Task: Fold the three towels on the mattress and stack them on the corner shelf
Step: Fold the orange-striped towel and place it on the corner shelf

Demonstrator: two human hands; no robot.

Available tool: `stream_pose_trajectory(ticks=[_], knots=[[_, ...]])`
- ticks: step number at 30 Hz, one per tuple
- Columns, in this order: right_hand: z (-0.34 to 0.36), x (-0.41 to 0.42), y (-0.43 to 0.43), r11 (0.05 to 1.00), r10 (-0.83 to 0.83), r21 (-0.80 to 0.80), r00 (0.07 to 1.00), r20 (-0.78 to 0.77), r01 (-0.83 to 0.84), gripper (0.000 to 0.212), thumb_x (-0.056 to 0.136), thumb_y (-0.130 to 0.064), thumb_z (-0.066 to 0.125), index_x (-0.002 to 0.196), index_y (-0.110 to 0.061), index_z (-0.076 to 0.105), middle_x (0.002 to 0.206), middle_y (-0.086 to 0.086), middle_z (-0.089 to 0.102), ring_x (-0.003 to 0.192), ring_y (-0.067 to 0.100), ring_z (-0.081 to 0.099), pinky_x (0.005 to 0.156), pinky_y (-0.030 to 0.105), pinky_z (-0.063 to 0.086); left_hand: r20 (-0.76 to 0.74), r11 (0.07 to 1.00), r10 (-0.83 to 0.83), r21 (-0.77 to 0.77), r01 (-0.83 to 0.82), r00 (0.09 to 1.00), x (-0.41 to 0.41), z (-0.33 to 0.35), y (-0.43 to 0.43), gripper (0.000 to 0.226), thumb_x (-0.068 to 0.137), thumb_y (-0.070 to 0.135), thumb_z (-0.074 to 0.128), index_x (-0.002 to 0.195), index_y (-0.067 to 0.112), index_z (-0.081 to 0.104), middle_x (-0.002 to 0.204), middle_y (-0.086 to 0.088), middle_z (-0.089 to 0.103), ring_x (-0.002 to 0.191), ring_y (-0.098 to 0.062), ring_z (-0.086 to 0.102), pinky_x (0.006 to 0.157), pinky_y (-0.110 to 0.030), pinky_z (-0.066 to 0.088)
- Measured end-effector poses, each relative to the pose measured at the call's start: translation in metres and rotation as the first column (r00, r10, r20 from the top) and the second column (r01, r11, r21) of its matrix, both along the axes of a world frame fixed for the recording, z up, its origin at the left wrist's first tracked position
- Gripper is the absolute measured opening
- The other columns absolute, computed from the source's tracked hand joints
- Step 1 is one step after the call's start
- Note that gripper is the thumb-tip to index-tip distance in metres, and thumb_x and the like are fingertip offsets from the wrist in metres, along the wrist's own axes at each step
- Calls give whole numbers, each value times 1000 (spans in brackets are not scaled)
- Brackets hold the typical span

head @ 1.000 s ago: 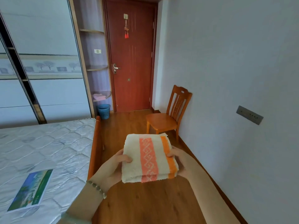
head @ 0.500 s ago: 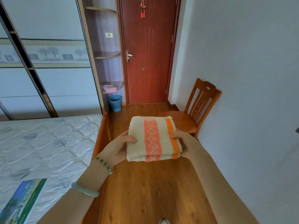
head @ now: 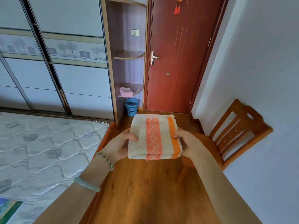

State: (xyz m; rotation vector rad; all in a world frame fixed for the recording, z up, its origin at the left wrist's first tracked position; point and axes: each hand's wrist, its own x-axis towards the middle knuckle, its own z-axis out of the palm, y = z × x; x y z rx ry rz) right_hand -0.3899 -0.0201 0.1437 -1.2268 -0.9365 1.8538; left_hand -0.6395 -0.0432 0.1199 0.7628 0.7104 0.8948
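I hold a folded cream towel with orange patterned stripes (head: pixel 154 137) flat in front of me over the wooden floor. My left hand (head: pixel 119 145) grips its left edge and my right hand (head: pixel 186 143) grips its right edge. Ahead stands the corner shelf (head: pixel 137 88), and a folded pink towel (head: pixel 126 92) lies on its lowest board. The quilted mattress (head: pixel 40 151) is to my left, with no towel on the part I can see.
A blue wastebasket (head: pixel 131 106) stands on the floor under the corner shelf. A closed red door (head: pixel 178 62) is right of the shelf. A wooden chair (head: pixel 234 135) sits against the right wall. Sliding wardrobe doors (head: pixel 56 62) run behind the mattress.
I have moved forward along the mattress toward the shelf and door; both look larger. The towel stays held in both hands the same way.
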Motion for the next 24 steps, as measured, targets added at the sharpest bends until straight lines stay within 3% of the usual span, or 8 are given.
stream_pose_trajectory(ticks=[3,7,11,16,24], knots=[[-9,-7,64,1000,7,-16,1000,19,-7,49,85,-2,53,128,-24,48,124,12,58,111,35,57,89,50,52,7,999,43,-20,-42,999,-7,-8,60,60,66,-3,64,122,18,55,114,-12,61,115,-38,56,91,-50,49],[-25,-19,159,1000,11,-22,1000,-14,-11,54,81,-2,54,129,-25,49,128,13,57,115,36,56,93,53,49,-14,998,59,-28,-59,998,-22,-23,155,69,70,-3,63,135,17,47,127,-16,52,124,-41,50,94,-53,47],[-28,-35,256,1000,9,-15,1000,-7,-9,51,83,-3,54,129,-25,49,127,13,57,114,35,57,91,50,51,18,1000,14,-19,-13,1000,-39,-25,254,64,72,-6,59,132,15,49,123,-18,55,121,-42,52,88,-51,50],[-19,-50,368,1000,-26,-11,999,-18,26,48,85,0,51,125,-25,50,125,12,57,113,35,56,91,50,50,33,999,-15,-29,16,999,-56,-18,379,72,74,-9,57,141,13,41,133,-21,47,128,-46,44,88,-52,49],[-29,-60,528,999,-25,-49,998,-56,22,49,84,1,49,127,-22,51,125,13,58,115,36,55,93,52,49,18,994,40,-98,-38,999,-60,-21,533,59,76,-11,50,132,9,51,123,-21,55,111,-41,57,80,-48,54]])
